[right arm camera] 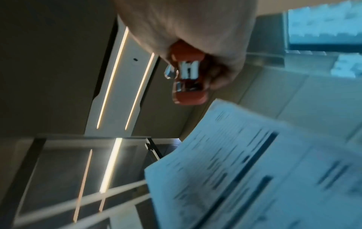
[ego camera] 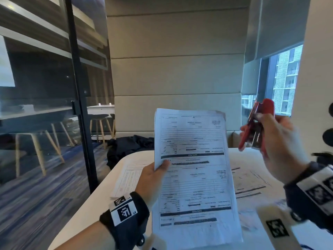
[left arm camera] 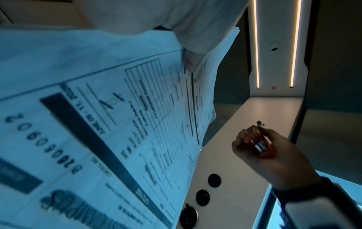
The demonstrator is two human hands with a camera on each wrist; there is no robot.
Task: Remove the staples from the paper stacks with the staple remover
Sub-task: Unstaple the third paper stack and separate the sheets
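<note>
We hold a stack of printed forms up off the table in our left hand. The thumb lies across the front of the top sheet near its left edge, about halfway up, and the other fingers are behind the paper, so the stack is pinched between them. It stands nearly upright, its print upside down to us, its top right corner a little curled. In the left wrist view the sheets fan out just past the fingers.

Our right hand is raised to the right of the stack, apart from it, with the fingers curled round a red remover. Its metal parts show between thumb and fingers, and the red body sticks out above the knuckles. In the right wrist view the tool sits tight in the closed fingers, with the stack's edge below and beyond it, not touching. We cannot tell whether its claws are squeezed together.

More forms lie flat on the table under and behind both hands.
</note>
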